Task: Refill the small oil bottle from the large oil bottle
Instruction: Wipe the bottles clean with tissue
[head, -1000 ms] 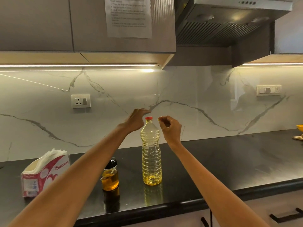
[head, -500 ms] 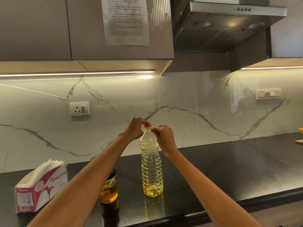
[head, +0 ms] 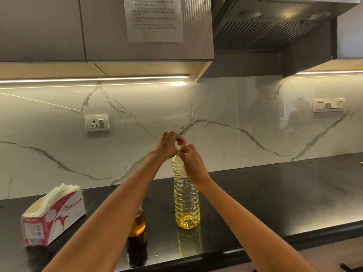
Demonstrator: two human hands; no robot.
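Observation:
The large oil bottle (head: 186, 201), clear ribbed plastic with yellow oil, stands upright on the black counter (head: 275, 197). Its red cap (head: 182, 142) is on. My left hand (head: 167, 146) curls around the cap from the left, fingers over its top. My right hand (head: 191, 163) grips the bottle's neck and shoulder just below the cap. The small oil bottle (head: 138, 222), glass with amber oil, stands to the left of the large one; my left forearm hides its top.
A red and white tissue pack (head: 53, 214) sits at the counter's left. The marble backsplash carries a wall socket (head: 96, 123) and a switch plate (head: 329, 105). Cabinets and a range hood (head: 265, 26) hang overhead. The counter's front edge runs near the bottles.
Both hands have closed in on the top of the large bottle: the left onto the cap, the right onto the neck. The view has tilted slightly upward.

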